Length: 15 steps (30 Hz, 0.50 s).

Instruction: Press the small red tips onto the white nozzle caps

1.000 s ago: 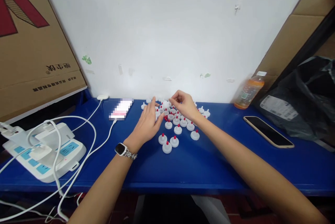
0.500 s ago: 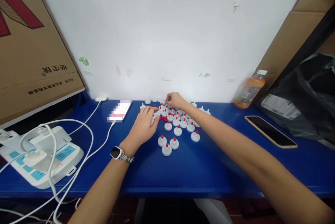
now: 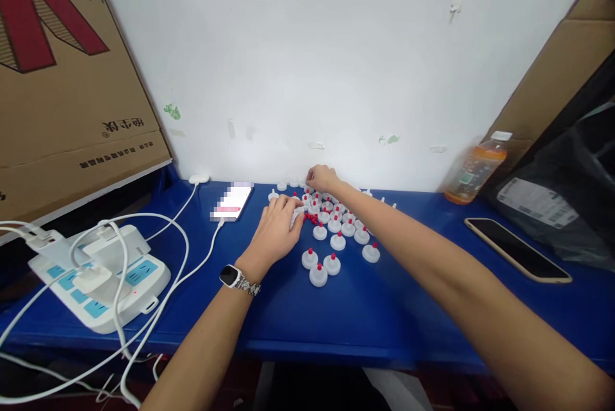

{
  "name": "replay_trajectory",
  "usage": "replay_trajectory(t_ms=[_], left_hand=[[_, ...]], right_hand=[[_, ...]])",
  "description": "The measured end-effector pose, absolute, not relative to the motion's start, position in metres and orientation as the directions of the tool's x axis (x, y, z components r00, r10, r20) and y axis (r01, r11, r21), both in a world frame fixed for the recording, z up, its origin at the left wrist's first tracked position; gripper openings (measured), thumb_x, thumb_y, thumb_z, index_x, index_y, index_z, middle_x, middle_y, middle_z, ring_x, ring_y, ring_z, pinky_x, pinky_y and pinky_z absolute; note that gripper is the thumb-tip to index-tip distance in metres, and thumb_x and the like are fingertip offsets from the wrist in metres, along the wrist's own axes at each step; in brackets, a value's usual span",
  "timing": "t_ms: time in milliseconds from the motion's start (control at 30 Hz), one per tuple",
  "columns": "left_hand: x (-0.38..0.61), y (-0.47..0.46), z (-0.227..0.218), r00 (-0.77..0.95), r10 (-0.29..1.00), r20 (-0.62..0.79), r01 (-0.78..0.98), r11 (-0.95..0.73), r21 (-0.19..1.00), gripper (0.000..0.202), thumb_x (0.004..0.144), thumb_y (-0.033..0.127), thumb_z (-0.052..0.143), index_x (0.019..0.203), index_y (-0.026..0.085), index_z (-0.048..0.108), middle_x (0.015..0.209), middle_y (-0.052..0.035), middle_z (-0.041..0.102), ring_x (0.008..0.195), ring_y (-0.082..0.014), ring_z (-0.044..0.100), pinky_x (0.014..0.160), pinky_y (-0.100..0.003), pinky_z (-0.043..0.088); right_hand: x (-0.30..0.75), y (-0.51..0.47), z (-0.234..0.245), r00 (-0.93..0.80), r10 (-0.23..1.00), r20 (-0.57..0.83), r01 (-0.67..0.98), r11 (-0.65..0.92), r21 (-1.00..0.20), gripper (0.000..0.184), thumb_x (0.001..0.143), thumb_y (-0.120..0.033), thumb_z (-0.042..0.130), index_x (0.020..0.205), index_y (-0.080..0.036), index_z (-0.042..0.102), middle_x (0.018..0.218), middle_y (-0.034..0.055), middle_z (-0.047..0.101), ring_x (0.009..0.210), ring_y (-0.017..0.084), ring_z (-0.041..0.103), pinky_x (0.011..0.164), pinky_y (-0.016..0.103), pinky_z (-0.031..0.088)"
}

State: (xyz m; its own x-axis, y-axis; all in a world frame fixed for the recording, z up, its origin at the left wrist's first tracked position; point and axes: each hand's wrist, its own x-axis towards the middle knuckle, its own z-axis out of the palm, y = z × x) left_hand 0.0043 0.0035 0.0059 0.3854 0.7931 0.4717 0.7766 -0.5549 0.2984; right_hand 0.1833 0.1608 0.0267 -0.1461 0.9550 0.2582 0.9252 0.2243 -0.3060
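On the blue table point(image 3: 365, 308) stand many white nozzle caps point(image 3: 337, 241), most with a small red tip on the spout. My left hand point(image 3: 277, 226) lies at the left side of this group, its thumb and fingers around a white cap point(image 3: 296, 213) that is mostly covered. Just right of it is a small pile of loose red tips point(image 3: 312, 217). At the back of the group, close to the wall, my right hand point(image 3: 324, 179) has its fingers curled together over the caps. What those fingers pinch is hidden. Three red-tipped caps point(image 3: 318, 275) stand apart in front.
A white power strip point(image 3: 158, 283) with looping cables takes up the left. A charging phone point(image 3: 235, 201) lies beyond it. Rightward are a dark-screened phone point(image 3: 519, 251), an orange drink bottle point(image 3: 475, 171) and a black plastic bag point(image 3: 571, 187). A cardboard box point(image 3: 62, 110) leans at far left.
The whole view has shifted, so everything appears farther right. Both hands keep nearly the same places among the caps, the right one still at the back.
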Motion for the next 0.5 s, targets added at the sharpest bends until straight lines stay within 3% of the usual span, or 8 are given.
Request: replay_trajectory(t_ms=[167,267,400,500], left_hand=[[0.005,0.002,0.008,0.361,0.788,0.499,0.784,-0.546,0.295,0.03,0.102,0.037,0.04,0.122,0.021,0.055,0.121,-0.0103,0.058,0.115,-0.0296,0.051,0.095,-0.048,0.044],[0.006,0.001,0.01,0.32,0.774,0.546,0.779,-0.543,0.313,0.037,0.101,0.043,0.041,0.126,0.019,0.052,0.125,-0.0115,0.057,0.116,-0.0296,0.05,0.098,-0.047,0.043],[0.006,0.001,0.009,0.329,0.776,0.538,0.769,-0.551,0.324,0.04,0.099,0.045,0.046,0.131,0.021,0.049,0.129,-0.0105,0.058,0.118,-0.0294,0.049,0.098,-0.046,0.043],[0.003,0.003,0.009,0.382,0.806,0.451,0.767,-0.549,0.332,0.035,0.101,0.041,0.042,0.129,0.023,0.051,0.118,-0.009,0.063,0.112,-0.0291,0.053,0.093,-0.046,0.045]], right_hand=[[0.186,0.13,0.04,-0.147,0.913,0.38,0.889,0.291,-0.353,0.015,0.084,-0.02,0.057,0.088,-0.018,0.072,0.093,0.0059,0.075,0.089,0.019,0.065,0.087,0.033,0.043],[0.189,0.09,0.045,-0.15,0.841,0.52,0.736,0.446,-0.509,0.012,0.084,-0.024,0.06,0.082,-0.017,0.07,0.082,0.0038,0.073,0.075,0.016,0.063,0.076,0.029,0.045],[0.185,0.038,0.041,-0.223,0.834,0.504,0.49,0.543,-0.682,0.018,0.085,-0.033,0.063,0.083,-0.017,0.07,0.078,0.0029,0.071,0.072,0.015,0.062,0.068,0.027,0.045],[0.183,0.019,0.033,-0.241,0.853,0.463,0.432,0.521,-0.736,0.024,0.088,-0.039,0.061,0.088,-0.017,0.07,0.081,0.0033,0.072,0.071,0.015,0.061,0.067,0.027,0.044]])
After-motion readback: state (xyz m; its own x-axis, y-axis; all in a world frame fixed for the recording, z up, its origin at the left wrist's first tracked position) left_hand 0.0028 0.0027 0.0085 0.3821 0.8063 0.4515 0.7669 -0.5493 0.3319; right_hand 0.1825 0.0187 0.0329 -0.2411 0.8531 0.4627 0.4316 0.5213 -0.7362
